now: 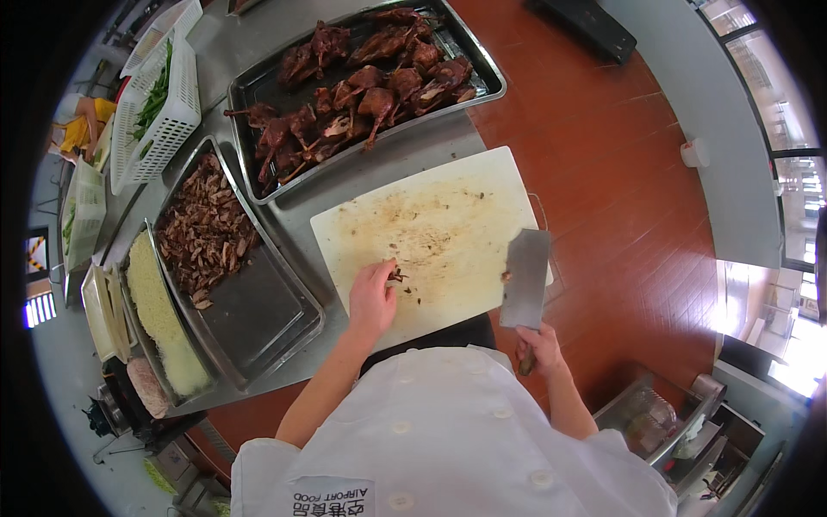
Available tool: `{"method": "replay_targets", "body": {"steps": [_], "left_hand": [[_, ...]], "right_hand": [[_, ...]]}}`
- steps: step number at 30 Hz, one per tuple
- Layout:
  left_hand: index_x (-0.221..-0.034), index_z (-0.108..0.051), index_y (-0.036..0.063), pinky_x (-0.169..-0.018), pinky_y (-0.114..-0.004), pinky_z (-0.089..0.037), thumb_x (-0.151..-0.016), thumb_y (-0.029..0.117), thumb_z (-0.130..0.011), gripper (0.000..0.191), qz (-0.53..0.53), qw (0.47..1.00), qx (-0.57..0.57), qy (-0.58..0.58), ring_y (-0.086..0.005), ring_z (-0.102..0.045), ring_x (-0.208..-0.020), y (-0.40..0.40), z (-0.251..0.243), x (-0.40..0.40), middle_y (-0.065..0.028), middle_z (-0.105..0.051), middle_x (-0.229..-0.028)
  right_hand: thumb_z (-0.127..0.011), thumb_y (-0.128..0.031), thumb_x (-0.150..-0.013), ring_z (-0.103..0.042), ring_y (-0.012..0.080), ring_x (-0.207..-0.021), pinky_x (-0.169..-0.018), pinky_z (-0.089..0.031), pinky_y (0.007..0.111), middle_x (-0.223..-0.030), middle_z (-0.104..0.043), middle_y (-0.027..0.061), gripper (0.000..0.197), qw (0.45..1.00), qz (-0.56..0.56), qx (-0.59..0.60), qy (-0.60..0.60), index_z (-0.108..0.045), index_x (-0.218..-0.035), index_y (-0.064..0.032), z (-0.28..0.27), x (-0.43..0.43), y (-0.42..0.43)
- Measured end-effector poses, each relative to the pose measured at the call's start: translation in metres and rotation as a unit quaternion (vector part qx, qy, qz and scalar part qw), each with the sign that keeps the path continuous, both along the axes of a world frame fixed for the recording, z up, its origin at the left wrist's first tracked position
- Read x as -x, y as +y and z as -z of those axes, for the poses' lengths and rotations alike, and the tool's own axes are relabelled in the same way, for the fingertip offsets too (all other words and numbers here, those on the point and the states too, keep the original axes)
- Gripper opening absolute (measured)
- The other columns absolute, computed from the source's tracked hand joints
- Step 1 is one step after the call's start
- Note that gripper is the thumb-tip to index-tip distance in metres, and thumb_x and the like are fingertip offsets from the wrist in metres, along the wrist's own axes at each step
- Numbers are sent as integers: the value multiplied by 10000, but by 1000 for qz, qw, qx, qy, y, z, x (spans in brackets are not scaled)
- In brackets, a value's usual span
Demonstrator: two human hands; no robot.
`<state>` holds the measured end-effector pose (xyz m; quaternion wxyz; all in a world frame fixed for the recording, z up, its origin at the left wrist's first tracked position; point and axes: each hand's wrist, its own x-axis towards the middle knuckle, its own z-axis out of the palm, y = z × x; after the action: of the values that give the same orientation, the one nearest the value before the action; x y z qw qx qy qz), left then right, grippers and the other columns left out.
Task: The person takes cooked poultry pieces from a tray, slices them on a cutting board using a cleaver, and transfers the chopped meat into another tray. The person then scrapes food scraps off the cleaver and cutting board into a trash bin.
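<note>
My right hand (539, 346) grips the wooden handle of a cleaver (526, 278). Its broad steel blade lies over the right edge of a white cutting board (465, 187), with a small brown scrap stuck to it. On the board's near left part, my left hand (373, 297) has its fingertips closed around small dark meat scraps (397, 276). Brown stains and a few crumbs mark the board's surface. To the left, chopped brown meat (207, 226) fills the far half of a metal tray (258, 336).
Beyond the board, a large metal tray (291, 190) holds several dark roasted birds (375, 97). A tray of pale yellow shreds (158, 310) stands at far left. Green vegetables sit in a white plastic basket (184, 113). Another person (84, 123) is at the upper left. Red floor (601, 194) extends right.
</note>
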<state>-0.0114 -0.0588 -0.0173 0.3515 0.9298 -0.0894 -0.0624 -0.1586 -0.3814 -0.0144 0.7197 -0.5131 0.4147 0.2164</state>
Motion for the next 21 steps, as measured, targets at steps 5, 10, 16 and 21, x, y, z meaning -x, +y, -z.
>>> {"method": "replay_targets", "body": {"steps": [5, 10, 16, 21], "left_hand": [[-1145, -618, 55, -768, -381, -528, -704, -76, -650, 461, -15, 996, 69, 60, -306, -607, -917, 0, 0, 8, -138, -632, -1039], [-1211, -603, 53, -765, -343, -540, -710, -38, -710, 520, -56, 994, 82, 52, -275, -618, -889, -1, 1, 17, -141, -587, -1157], [-1262, -569, 41, -777, -334, -544, -700, -53, -738, 595, -78, 992, 90, 28, -260, -632, -900, -5, 4, 29, -143, -545, -1212], [-1246, -576, 18, -758, -301, -563, -716, -83, -708, 555, -109, 984, 130, 45, -225, -638, -897, 0, 9, 29, -134, -558, -1140]], "right_hand": [[-649, -122, -895, -532, 154, -491, -473, -438, 295, -612, -563, 52, 129, 993, -91, -21, -66, -610, -820, -23, 6, -21, 33], [-648, -127, -900, -539, 129, -487, -477, -425, 277, -572, -560, 39, 163, 990, -133, -29, -41, -611, -784, -18, -1, -46, 87], [-661, -143, -894, -574, 129, -476, -439, -438, 278, -589, -576, 29, 170, 977, -204, -24, -56, -611, -799, -11, 14, -46, 128], [-656, -143, -892, -565, 122, -475, -442, -439, 279, -595, -577, 27, 162, 971, -230, -13, -65, -612, -804, -14, 17, -48, 145]]}}
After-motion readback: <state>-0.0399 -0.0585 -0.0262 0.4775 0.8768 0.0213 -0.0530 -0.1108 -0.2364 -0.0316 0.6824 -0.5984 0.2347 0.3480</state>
